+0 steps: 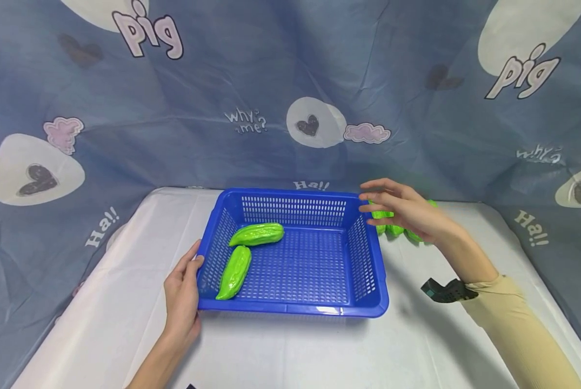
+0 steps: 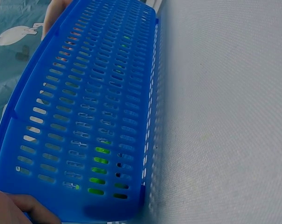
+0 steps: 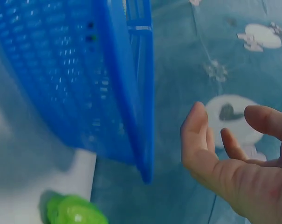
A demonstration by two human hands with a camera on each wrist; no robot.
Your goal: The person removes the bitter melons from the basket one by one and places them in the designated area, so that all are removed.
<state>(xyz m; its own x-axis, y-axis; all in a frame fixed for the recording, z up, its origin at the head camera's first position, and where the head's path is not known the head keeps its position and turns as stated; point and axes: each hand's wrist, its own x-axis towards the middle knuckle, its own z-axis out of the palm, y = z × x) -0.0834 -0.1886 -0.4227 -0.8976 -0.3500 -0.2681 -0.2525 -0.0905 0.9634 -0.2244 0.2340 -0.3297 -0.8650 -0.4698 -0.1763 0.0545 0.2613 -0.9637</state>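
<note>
With two glossy green pepper-shaped pieces [image 1: 257, 234] in its left side, the blue perforated plastic basket [image 1: 290, 309] is best kept level, left rim gripped by the left hand [image 1: 182, 286], the empty right hand [image 1: 403, 208] loosely spread beside its right rim.

The white tabletop [image 1: 290, 356] bears a blue basket [image 1: 285, 308] and, rightward, green vegetables [image 1: 394, 230]

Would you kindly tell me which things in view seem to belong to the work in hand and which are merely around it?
Likely part of the work:
- blue basket, gripped by the left hand
- two green vegetables inside it
- more green vegetables, partly hidden behind the empty right hand

Merely around it:
- white cloth
- printed backdrop
- black wrist device
</note>
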